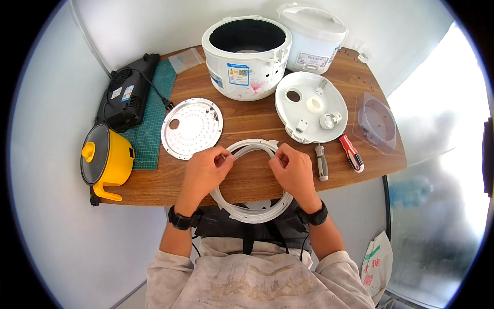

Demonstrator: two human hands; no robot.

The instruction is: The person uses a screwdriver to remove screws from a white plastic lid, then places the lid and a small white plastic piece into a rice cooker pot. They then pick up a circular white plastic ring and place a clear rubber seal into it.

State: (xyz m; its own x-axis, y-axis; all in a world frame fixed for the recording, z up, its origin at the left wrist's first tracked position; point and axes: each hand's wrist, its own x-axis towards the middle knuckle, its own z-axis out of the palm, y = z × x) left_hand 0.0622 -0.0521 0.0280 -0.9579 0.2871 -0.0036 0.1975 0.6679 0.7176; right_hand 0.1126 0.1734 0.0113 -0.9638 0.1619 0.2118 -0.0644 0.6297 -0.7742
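Note:
A white ring (256, 215), which looks like a rice cooker's lid ring with a thinner band along its inside, is held over the table's front edge, its near side overhanging my lap. My left hand (206, 167) pinches its far left part, and my right hand (295, 172) pinches the far right part. Both sets of fingers are closed; the fingertips hide exactly which layer each one grips. Left of the ring lies a silver perforated disc (191, 131) with one larger hole. Beyond my right hand rests a white rice cooker lid (311, 121), its inside facing up.
An open rice cooker body (247, 77) and a closed cooker (315, 36) stand at the back. Two screwdrivers, grey (322, 164) and red-black (352, 153), lie right, near a clear tray (378, 123). Left are a yellow pot (119, 159), green mat (154, 136) and black appliance (126, 92).

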